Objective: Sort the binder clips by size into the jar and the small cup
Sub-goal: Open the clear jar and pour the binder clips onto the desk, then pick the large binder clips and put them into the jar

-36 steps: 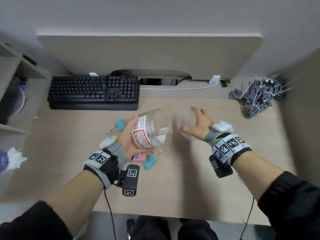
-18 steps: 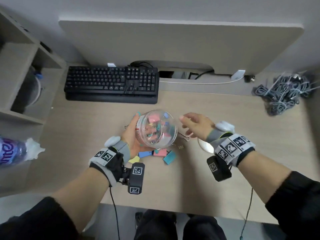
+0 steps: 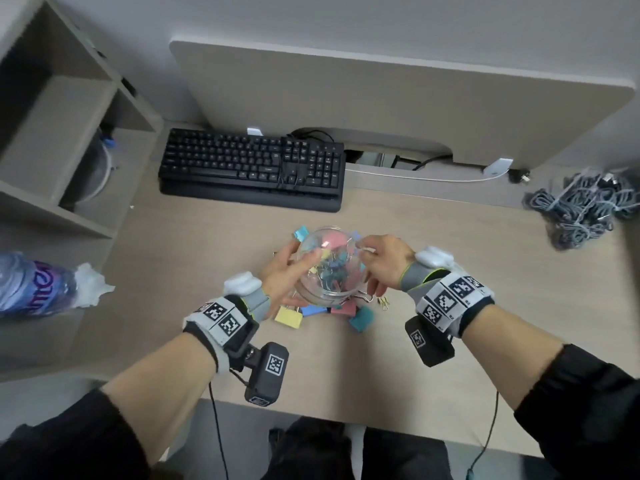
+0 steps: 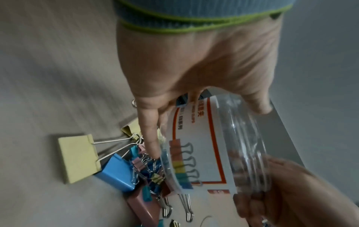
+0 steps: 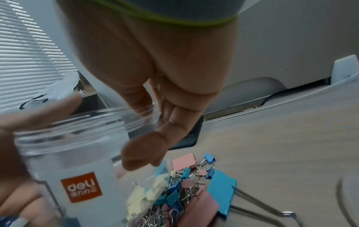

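Note:
A clear plastic jar point(image 3: 329, 268) with a white and orange label point(image 4: 202, 153) hangs just above a heap of coloured binder clips. My left hand point(image 3: 294, 268) grips its left side, thumb across the wall. My right hand point(image 3: 377, 261) holds the rim on the right, fingers curled over it point(image 5: 147, 147). Large yellow point(image 3: 289, 317), blue point(image 3: 313, 310), pink point(image 3: 344, 308) and teal point(image 3: 362, 318) clips lie on the desk below, with several small ones point(image 5: 180, 188) tangled among them. Whether any clips lie inside the jar I cannot tell. The small cup is not clearly visible.
A black keyboard point(image 3: 252, 168) lies behind the clips, under a desk panel point(image 3: 381, 98). Grey coiled cables point(image 3: 581, 209) sit at the far right. A shelf unit point(image 3: 52, 133) and a plastic bottle point(image 3: 31, 285) are on the left. A round translucent rim point(image 5: 347, 193) shows beside the clips.
My left hand has turned the jar from lying sideways to mouth-up over the clips. My right hand, apart from the jar before, has moved in and now holds its rim.

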A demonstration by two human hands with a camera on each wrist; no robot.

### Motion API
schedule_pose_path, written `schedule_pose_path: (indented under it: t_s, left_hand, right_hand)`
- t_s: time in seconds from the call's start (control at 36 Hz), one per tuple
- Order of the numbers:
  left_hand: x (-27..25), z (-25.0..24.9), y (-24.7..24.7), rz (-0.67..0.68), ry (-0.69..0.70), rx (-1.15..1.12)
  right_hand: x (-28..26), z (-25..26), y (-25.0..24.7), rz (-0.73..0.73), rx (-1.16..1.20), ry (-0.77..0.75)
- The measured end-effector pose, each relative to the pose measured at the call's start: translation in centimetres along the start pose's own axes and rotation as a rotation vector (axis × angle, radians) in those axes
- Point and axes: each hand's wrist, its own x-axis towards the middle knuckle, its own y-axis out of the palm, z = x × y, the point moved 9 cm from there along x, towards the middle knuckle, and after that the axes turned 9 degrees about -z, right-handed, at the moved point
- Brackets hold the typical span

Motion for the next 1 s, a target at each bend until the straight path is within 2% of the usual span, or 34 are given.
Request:
schedule_pose_path:
  t_s: [0.11, 0.17, 0.25, 0.42, 0.58, 0.72, 0.89, 1.0]
  left_hand:
    - [0.9, 1.0, -1.6, -0.088, -0.087, -0.121]
    - [1.1, 1.5, -2.6, -0.122, -0.097, -0.149]
    - [1.1, 2.3, -3.9, -0.165, -0.090, -0.165]
    - [1.0, 5.1, -6.7, -0.279, -0.132, -0.190]
    - [0.8, 6.3, -7.7, -0.308, -0.156, -0.238]
    - [1.1, 6.2, -8.1, -0.310, -0.125, -0.253]
    - [1.6, 6.4, -10.8, -0.439, -0.089, -0.311]
    - [1.6, 7.7, -13.2, -0.509, -0.122, -0.325]
  right_hand:
    - [1.9, -1.8, -0.6, -0.070, -0.012, 0.005]
    - [3.2, -3.3, -0.8, -0.098, -0.230, -0.020]
    - [4.0, -5.2, 0.1, -0.051, -0.547, -0.081]
    - [5.7, -7.6, 3.7, 0.043, -0.817, -0.141]
    - [6.1, -8.0, 4.5, 0.026, -0.811, -0.153]
    - [5.8, -8.6, 3.2, 0.051, -0.761, -0.053]
    - [5.5, -7.9, 0.5, -0.142, -0.589, 0.008]
    - [5.0, -5.6, 1.4, -0.153, -0.463, -0.063]
